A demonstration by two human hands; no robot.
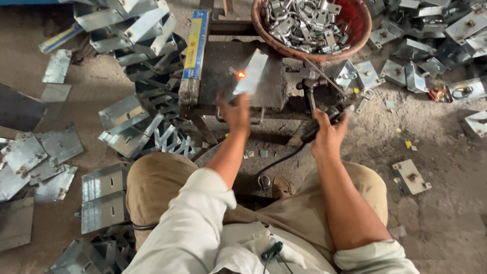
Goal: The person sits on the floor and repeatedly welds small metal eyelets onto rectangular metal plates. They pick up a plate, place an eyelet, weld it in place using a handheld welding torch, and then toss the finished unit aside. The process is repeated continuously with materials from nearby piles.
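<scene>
The person sits low before a small dark counter [218,56], knees in tan trousers on both sides. The left hand [236,114] reaches forward and its grip is closed on the lower edge of a flat metal plate [249,73], which lies tilted on the counter; the fingertips are hidden under the plate. A small orange glowing spot [241,74] shows on the plate near its left edge. The right hand [327,137] is wrapped tight around the black handle of a welding holder [319,122]; a thin rod [317,71] goes up from it toward the basket, but its end is hard to make out. A black cable [279,160] runs from the handle down between the legs and is lost in shadow. A packet of welding rods [194,56] lies along the left side of the counter. Behind, a round reddish basket [362,30] full of small metal clasps is cut off by the top edge. Folded sheet metal boxes [137,35] lie piled on the floor at the left, more at the right top
</scene>
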